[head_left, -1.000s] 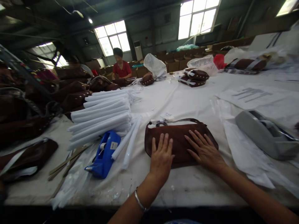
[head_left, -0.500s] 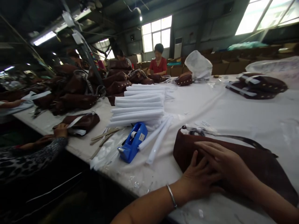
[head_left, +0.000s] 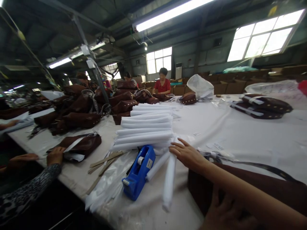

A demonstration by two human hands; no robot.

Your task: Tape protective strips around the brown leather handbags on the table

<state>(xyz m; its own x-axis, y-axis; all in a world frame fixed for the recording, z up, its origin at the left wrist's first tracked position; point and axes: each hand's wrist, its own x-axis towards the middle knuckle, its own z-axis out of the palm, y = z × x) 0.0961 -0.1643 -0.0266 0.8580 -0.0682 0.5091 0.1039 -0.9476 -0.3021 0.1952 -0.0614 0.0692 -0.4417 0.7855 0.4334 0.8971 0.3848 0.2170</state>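
My right hand [head_left: 188, 155] reaches across to the upper end of a white padding roll [head_left: 169, 183], its fingertips closed over that end; its thumb is hidden. The roll lies beside another white roll [head_left: 157, 167], in front of a stack of white rolls [head_left: 144, 135]. Under my right forearm sits a dark brown leather bag [head_left: 254, 172] with a studded strap [head_left: 271, 165]. My left hand [head_left: 227, 209], dim and partly cut off by the lower edge, rests against the bag's near side with fingers spread.
A blue tape dispenser [head_left: 139, 172] stands left of the rolls, near flat strips [head_left: 105, 163] and clear plastic [head_left: 110, 185]. At left, a co-worker's hand [head_left: 55, 156] touches another brown bag [head_left: 83, 145]. More bags [head_left: 79, 119] are heaped behind; two wrapped bags [head_left: 261, 107] lie far right.
My right hand has left the bag and moved left to the white roll, which has swung slightly right. My left hand stays on the bag. The view has tilted up.
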